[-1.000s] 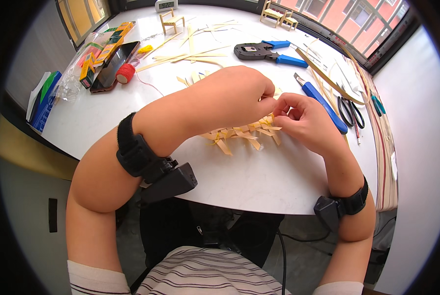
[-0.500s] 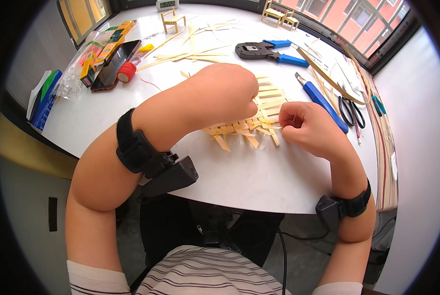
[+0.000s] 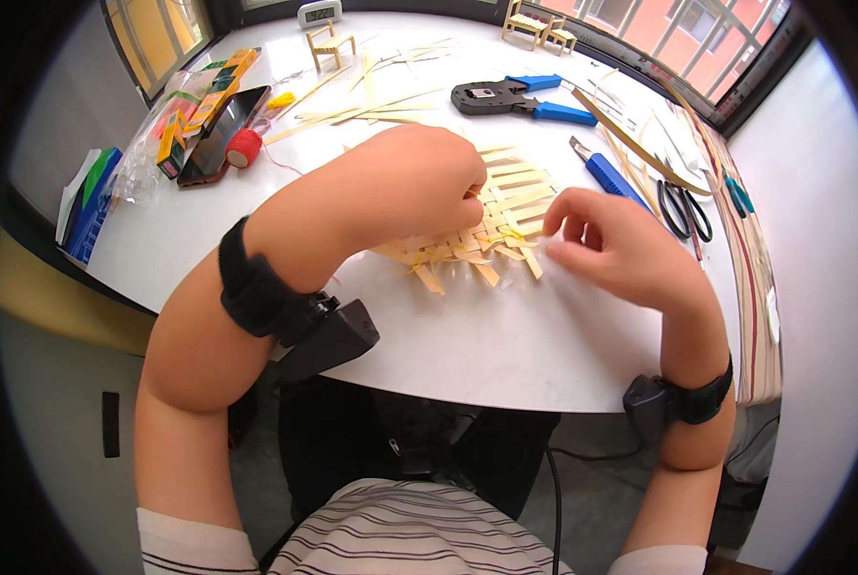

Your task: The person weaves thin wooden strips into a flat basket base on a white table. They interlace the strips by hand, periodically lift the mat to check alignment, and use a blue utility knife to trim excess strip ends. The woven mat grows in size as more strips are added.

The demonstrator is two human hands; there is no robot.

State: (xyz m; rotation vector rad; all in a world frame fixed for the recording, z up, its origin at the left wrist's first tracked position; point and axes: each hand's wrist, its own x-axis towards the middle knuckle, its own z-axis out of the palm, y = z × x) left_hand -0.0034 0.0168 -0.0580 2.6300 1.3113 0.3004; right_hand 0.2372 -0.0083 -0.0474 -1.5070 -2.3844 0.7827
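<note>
On the white table lies a small woven piece of pale bamboo strips, its loose strip ends pointing toward me and to the right. Thin yellow thread is tied around strips along its near edge. My left hand is closed over the piece's left part, thumb and fingers pinched at the weave; my own hand hides much of the grip. Just right of the tied edge is my right hand, fingers curled, with a small gap between thumb and forefinger. I see nothing clearly held in it.
A blue utility knife, black scissors and a blue-handled crimping tool lie at the right and back. Loose strips, a red thread spool, a phone and a miniature chair stand or lie beyond.
My right thumb and fingers have parted and the hand has shifted slightly right. My left hand has moved a little left, baring more of the weave. The whole view has shifted slightly.
</note>
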